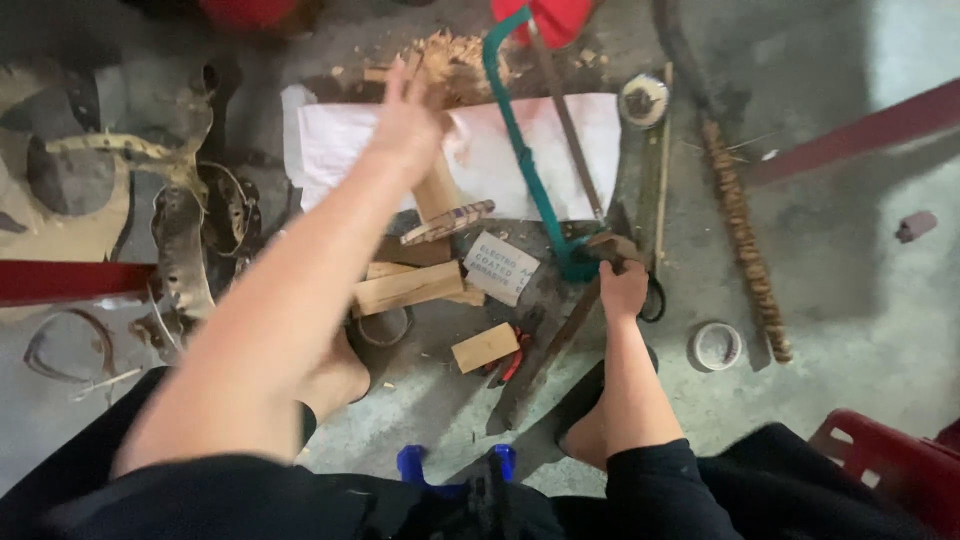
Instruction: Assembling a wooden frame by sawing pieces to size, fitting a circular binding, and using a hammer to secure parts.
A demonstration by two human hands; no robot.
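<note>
Grey concrete floor (860, 330), dusty and cluttered, fills the view from above. At about eleven o'clock the left hand (405, 125) stretches out with fingers spread and blurred, gripping nothing, over a white cloth (500, 150) and a pale wooden block (436, 190) just beneath it; whether it touches the block cannot be told. Near centre, toward three o'clock, the right hand (622, 288) is closed around the handle of a teal-framed hacksaw (520, 150), whose frame runs up to twelve o'clock. That handle is mostly hidden by the fingers. Between the hands lies a small white card with dark print (500, 267), tilted, beside more wood offcuts (410, 287). A tape roll (715, 346) sits at four o'clock.
</note>
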